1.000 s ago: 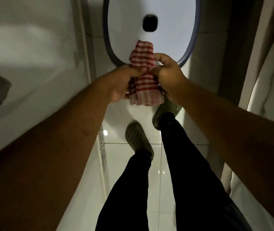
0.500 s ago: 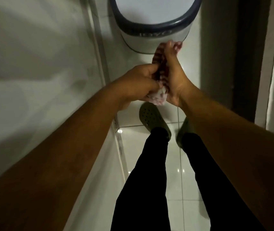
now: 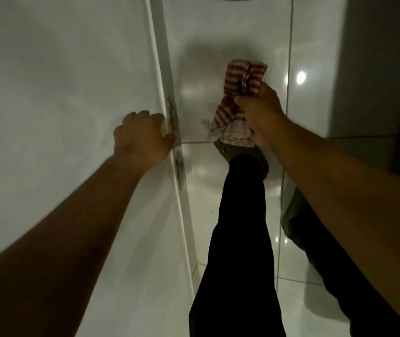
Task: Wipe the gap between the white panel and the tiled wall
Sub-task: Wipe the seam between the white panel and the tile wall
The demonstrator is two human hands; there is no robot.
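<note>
A white panel [image 3: 60, 81] fills the left side. Along its right edge runs a narrow grey gap [image 3: 167, 69] with dark grime marks [image 3: 174, 115]. My left hand [image 3: 140, 137] lies on the panel, fingers curled and thumb hooked over that edge beside the marks. My right hand [image 3: 259, 113] is apart from it to the right, over the glossy tiles, and is shut on a bunched red-and-white striped cloth [image 3: 242, 76]. The cloth sticks out above and below the fist and does not touch the gap.
Glossy white floor tiles [image 3: 218, 32] with grout lines lie below. My legs in dark trousers [image 3: 240, 227] and a green clog [image 3: 223, 148] stand under the cloth. A grey wall or door frame [image 3: 369, 69] rises at the right. A bin's rim shows at the top edge.
Both hands held the cloth together over the bin before. My left hand has let go and moved left onto the panel's edge. The view has dropped away from the bin.
</note>
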